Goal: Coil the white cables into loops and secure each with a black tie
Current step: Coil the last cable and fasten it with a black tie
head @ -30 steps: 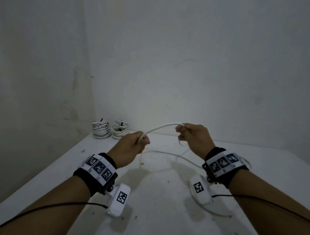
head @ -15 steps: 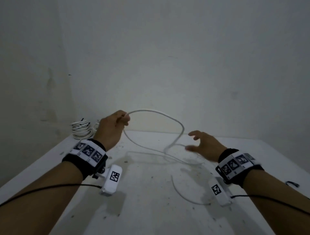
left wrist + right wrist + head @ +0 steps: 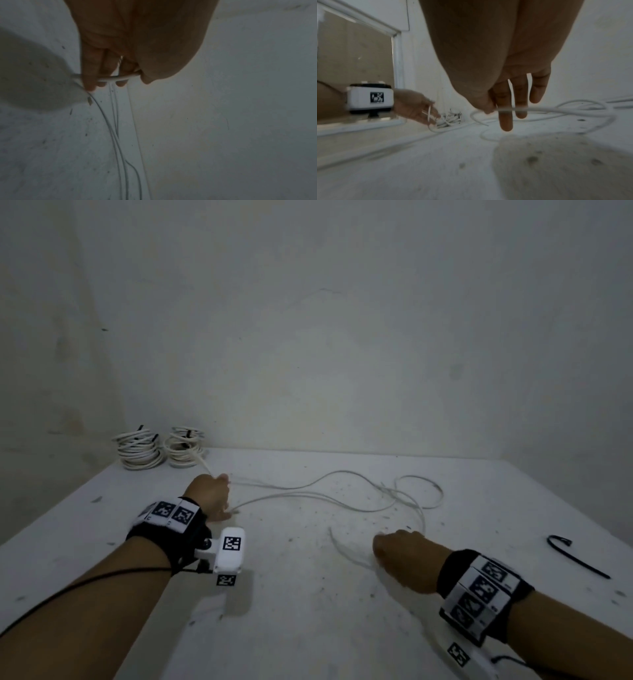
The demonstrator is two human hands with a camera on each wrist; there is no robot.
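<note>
A loose white cable (image 3: 342, 494) sprawls in curves over the white table (image 3: 308, 611). My left hand (image 3: 224, 501) sits low at the table's left, its fingers (image 3: 89, 81) curled round a strand of the cable (image 3: 111, 78). Nearer me on the right, my right hand (image 3: 381, 546) pinches the cable (image 3: 547, 108) between thumb and index finger (image 3: 505, 121), close to a free end (image 3: 476, 119). A black tie (image 3: 579, 558) lies alone at the far right, away from both hands.
Two coiled white bundles (image 3: 138, 450) (image 3: 185, 446) with black ties stand in the back left corner against the wall. Walls close the table at the back and left. Dark specks dot the tabletop.
My left hand came down from mid-air to the table with the cable. My right hand, spread and empty half a second ago, drew back toward me and now pinches the cable.
</note>
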